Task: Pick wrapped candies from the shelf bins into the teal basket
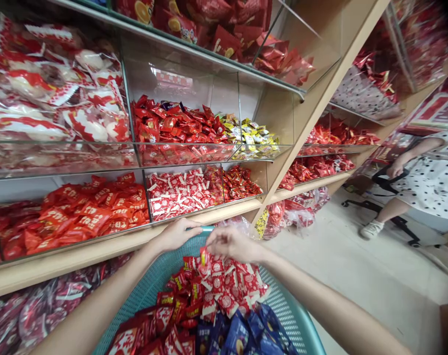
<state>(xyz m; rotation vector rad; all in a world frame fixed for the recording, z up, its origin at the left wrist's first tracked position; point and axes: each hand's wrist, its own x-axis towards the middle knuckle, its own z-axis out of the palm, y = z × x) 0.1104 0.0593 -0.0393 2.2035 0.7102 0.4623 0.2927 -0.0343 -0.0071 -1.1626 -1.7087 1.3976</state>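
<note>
A teal mesh plastic basket (299, 313) stands below the shelf edge and holds wrapped sweets. My left hand (179, 233) grips its far rim at the shelf's wooden lip, fingers partly hidden. Over the basket, my right hand (233, 243) pinches a small red and yellow wrapped candy (204, 256). Beneath that hand lie red and white candies (227, 288). Red packets with yellow lettering (179, 282) are left of them, larger red packets (160, 320) sit nearer me, and dark blue packets (242, 333) fill the near right.
Glass-fronted shelf bins hold orange-red packets (90, 209), red and white candies (181, 192), red sweets (175, 123) and yellow-white sweets (251, 133). Bagged goods (66, 296) lie under the shelf. To the right, a person in a dotted dress (430, 177) is by a wheeled chair base (390, 219).
</note>
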